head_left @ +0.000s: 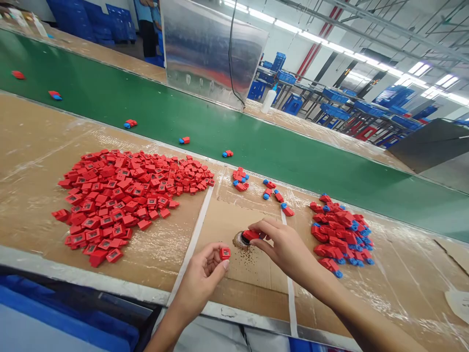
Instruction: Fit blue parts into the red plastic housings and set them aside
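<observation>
My left hand (201,276) pinches a small red plastic block (224,253), its square recess turned toward me. To its right, my right hand (280,240) grips another red plastic piece (251,234) at a small round dish (237,240); a dark part shows at that piece's lower end, and whether it touches the dish I cannot tell. Brown specks surround the dish on a cardboard sheet (216,220). A large heap of red blocks (120,195) lies to the left. On the right is a pile of red pieces with blue ends (340,234).
Several red-and-blue pieces (278,196) lie loose beyond my hands. A green conveyor belt (154,107) crosses behind, carrying a few more. Past it stand a metal panel (212,54) and a white bottle (269,100). Blue bins (54,313) are at lower left. A person (146,24) stands far back.
</observation>
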`<move>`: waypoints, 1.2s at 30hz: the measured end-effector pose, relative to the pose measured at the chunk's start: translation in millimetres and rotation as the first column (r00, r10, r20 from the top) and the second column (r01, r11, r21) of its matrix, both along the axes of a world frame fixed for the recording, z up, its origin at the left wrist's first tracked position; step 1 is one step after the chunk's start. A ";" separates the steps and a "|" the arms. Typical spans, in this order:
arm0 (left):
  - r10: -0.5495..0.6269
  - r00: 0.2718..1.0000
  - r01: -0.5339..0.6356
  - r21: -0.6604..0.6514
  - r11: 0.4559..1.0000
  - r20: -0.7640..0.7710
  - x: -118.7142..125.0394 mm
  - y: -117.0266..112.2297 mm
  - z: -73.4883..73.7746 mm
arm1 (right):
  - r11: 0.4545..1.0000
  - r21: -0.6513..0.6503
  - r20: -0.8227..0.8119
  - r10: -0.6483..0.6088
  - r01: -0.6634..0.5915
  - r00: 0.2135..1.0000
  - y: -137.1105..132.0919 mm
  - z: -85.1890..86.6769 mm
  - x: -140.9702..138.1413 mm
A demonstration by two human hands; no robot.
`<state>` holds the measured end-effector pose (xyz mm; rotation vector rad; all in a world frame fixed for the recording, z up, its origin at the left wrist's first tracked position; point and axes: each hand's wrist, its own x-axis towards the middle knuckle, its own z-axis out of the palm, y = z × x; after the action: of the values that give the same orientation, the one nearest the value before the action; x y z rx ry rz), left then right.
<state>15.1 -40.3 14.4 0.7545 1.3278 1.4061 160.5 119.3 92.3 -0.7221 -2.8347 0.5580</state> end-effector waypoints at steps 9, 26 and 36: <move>-0.018 1.000 0.018 0.001 1.000 -0.011 -0.1 -1.8 -2.8 | 0.997 0.072 0.164 0.000 -0.012 0.986 -3.1 3.1 -5.7; -0.045 0.999 0.045 -0.009 0.999 -0.018 -0.7 -0.5 2.2 | 0.991 0.132 0.390 -0.027 -0.027 0.921 -7.7 15.5 -19.8; -0.094 0.995 0.095 0.018 0.995 -0.042 3.1 -3.3 -6.3 | 0.999 -0.038 -0.038 -0.018 0.017 0.999 -4.6 25.5 3.1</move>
<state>18.2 -43.6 8.0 0.8527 1.2944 1.3363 163.6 114.7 117.7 -0.7341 -2.7872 0.6173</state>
